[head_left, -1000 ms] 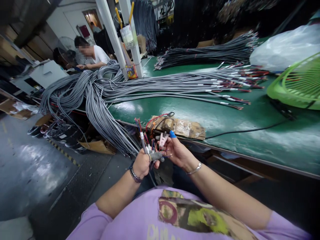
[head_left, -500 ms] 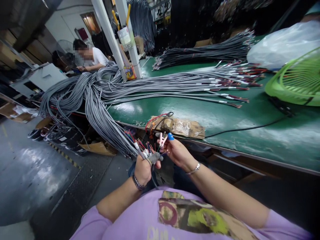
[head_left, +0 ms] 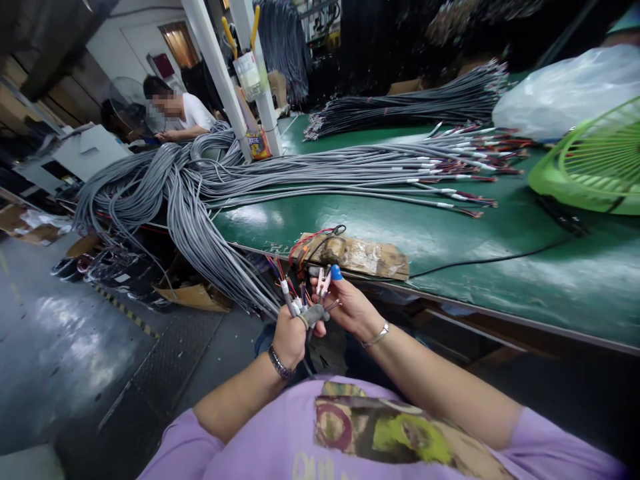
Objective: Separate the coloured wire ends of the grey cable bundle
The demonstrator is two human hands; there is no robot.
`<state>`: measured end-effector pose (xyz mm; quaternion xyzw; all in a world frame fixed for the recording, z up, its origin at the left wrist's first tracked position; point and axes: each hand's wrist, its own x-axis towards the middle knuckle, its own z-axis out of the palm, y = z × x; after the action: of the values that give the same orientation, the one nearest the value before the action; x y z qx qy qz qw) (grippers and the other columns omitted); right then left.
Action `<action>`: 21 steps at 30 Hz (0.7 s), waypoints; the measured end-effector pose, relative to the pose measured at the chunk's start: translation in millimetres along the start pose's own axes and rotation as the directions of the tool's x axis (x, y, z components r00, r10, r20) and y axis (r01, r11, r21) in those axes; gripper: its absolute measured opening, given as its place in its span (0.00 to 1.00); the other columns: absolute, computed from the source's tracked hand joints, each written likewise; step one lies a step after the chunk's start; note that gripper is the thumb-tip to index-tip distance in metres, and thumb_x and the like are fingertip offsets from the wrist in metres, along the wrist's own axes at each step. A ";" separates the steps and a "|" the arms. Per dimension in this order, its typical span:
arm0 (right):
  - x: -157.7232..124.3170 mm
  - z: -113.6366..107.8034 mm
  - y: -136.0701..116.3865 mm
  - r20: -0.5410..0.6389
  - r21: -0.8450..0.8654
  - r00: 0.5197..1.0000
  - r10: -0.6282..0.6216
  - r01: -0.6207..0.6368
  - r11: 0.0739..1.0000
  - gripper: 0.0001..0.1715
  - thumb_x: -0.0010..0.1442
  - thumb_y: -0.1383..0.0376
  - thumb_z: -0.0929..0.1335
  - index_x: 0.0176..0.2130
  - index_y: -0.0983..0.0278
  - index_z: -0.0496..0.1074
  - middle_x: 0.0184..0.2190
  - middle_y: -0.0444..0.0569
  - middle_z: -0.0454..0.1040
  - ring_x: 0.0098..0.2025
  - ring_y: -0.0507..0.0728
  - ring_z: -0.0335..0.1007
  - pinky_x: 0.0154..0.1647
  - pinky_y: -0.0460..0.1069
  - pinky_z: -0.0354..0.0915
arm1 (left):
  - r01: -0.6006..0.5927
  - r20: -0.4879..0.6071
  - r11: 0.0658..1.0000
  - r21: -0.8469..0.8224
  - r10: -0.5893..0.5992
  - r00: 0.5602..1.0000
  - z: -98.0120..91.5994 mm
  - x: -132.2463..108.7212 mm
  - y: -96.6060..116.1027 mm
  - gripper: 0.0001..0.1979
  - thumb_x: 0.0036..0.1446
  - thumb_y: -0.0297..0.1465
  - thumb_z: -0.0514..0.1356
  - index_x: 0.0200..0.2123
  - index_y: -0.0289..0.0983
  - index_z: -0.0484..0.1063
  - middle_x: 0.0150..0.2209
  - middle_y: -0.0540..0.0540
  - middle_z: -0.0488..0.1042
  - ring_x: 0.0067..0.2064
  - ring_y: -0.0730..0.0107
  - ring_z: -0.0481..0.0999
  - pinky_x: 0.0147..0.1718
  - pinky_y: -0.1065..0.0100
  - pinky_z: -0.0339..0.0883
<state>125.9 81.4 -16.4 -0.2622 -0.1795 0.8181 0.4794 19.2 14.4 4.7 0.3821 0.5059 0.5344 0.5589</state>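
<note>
My left hand [head_left: 290, 337] is closed round the ends of several grey cables [head_left: 293, 303], whose thin coloured wires stick up above the fist. Its thumb wears a grey cover. My right hand [head_left: 347, 307] is closed next to it, pinching a small white clip [head_left: 323, 281] at the wire tips; a blue cap covers one fingertip. Both hands hover just off the front edge of the green table [head_left: 450, 247]. The cables I hold belong to a thick grey bundle [head_left: 200, 227] that drapes off the table's left end.
More grey cables with red and white ends [head_left: 400, 170] lie across the table, a darker bundle [head_left: 415, 100] behind. A taped brown block with red wire [head_left: 355, 253] sits at the front edge. A green fan [head_left: 595, 167], a white bag [head_left: 565, 93], a post [head_left: 220, 73] and another person [head_left: 175, 113] are about.
The cable ends in my left hand tipped left and down, then came back upright. My right hand stayed closed at the wire tips. The view shifted slightly.
</note>
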 end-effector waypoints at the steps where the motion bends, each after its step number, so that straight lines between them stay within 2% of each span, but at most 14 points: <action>1: -0.9 -0.3 0.4 0.003 0.005 1.000 0.005 -0.005 1.000 0.18 0.51 0.50 0.72 0.30 0.63 0.74 0.28 0.47 0.77 0.28 0.54 0.71 0.31 0.48 0.67 | 0.000 0.004 1.000 0.004 0.000 1.000 -0.2 -0.2 0.1 0.17 0.47 0.41 0.65 0.18 0.33 0.71 0.13 0.49 0.68 0.16 0.75 0.65 0.19 0.71 0.58; 8: -11.4 -2.4 -5.6 0.103 0.001 0.991 0.081 -0.081 0.997 0.23 0.54 0.45 0.68 0.30 0.62 0.74 0.30 0.47 0.77 0.25 0.50 0.67 0.25 0.46 0.66 | -0.051 -0.016 0.999 -0.017 0.051 0.999 -6.8 -10.2 -0.4 0.15 0.48 0.40 0.65 0.20 0.34 0.71 0.14 0.49 0.70 0.17 0.74 0.66 0.20 0.71 0.57; 12: -16.1 2.3 -11.7 0.078 -0.077 0.996 0.050 -0.044 0.996 0.13 0.53 0.55 0.72 0.32 0.63 0.76 0.29 0.46 0.77 0.26 0.50 0.67 0.26 0.45 0.65 | -0.103 -0.041 0.995 -0.006 0.102 0.994 -10.3 -15.4 -3.1 0.14 0.49 0.39 0.64 0.22 0.34 0.73 0.14 0.49 0.70 0.18 0.76 0.65 0.21 0.71 0.56; 14: -16.8 2.7 -11.4 0.062 -0.107 0.998 0.023 -0.016 0.994 0.11 0.53 0.58 0.73 0.33 0.63 0.76 0.29 0.47 0.77 0.27 0.50 0.67 0.26 0.45 0.65 | -0.132 -0.075 0.991 -0.004 0.131 0.989 -9.3 -15.7 -2.5 0.15 0.50 0.39 0.64 0.20 0.35 0.72 0.15 0.50 0.70 0.19 0.75 0.67 0.23 0.71 0.59; 18: -14.9 -2.9 -5.2 0.058 -0.131 0.998 -0.039 0.046 0.990 0.20 0.53 0.50 0.71 0.32 0.64 0.77 0.28 0.48 0.77 0.26 0.50 0.67 0.27 0.45 0.66 | -0.164 -0.122 0.986 -0.037 0.159 0.980 -3.9 -12.9 0.5 0.14 0.50 0.38 0.65 0.20 0.36 0.70 0.15 0.50 0.70 0.21 0.73 0.69 0.25 0.71 0.61; 21: -11.7 -6.3 -2.0 0.058 -0.165 0.994 -0.096 0.104 0.981 0.24 0.51 0.47 0.72 0.32 0.65 0.78 0.29 0.50 0.78 0.26 0.50 0.67 0.27 0.45 0.66 | -0.153 -0.112 0.986 -0.065 0.145 0.983 -0.1 -9.9 1.9 0.15 0.49 0.38 0.65 0.18 0.35 0.69 0.14 0.50 0.69 0.20 0.74 0.68 0.24 0.71 0.61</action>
<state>135.8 72.4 -17.4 -0.2720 -0.2726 0.7811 0.4915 19.5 4.9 8.1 0.3691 0.4851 0.6128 0.5030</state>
